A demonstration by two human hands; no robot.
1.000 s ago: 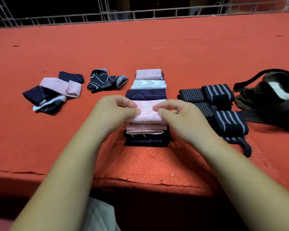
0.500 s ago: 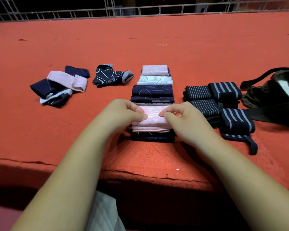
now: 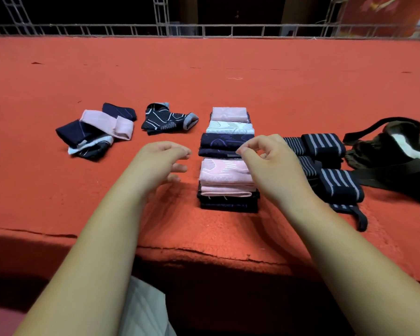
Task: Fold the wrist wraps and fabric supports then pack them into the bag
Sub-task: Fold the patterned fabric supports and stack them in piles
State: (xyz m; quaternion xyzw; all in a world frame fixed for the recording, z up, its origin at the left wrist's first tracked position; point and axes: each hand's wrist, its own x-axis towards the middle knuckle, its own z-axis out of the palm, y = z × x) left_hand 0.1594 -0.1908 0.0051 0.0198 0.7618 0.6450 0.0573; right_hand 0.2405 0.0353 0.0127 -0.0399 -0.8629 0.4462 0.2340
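We've got the red surface [image 3: 204, 76] running wide, w/ everything laid in a band across its middle. Far right, the dark bag [image 3: 398, 154] slumps w/ its mouth open. Centre: the folded row [image 3: 226, 139] of supports runs front to back, w/ a pink folded support [image 3: 224, 174] on top at the near end. Just right of it sit the striped wrist wraps [image 3: 325, 145], rolled, btwn row and bag. Far left is the loose heap [image 3: 100, 121]: navy, pink and pale pieces overlapping, not yet folded.

Our left hand [image 3: 160, 158] hovers just left of the row, fingers loosely curled, holding nothing. Our right hand [image 3: 267, 163] hovers at the row's right edge, thumb and forefinger close together but nothing pinched. We can't tell if it touches the fabric.

Smallest is the patterned support [image 3: 167, 118], alone btwn heap and row, crumpled.

The next move, as we judge it, turns on that piece. It lies fwd and a little left of the left hand, long axis approx left-right, grey cuff end toward the row. The left hand is clearly nearer, and the right would have to cross the row. The bag is on the opposite side, so packing looks like a right-hand job.
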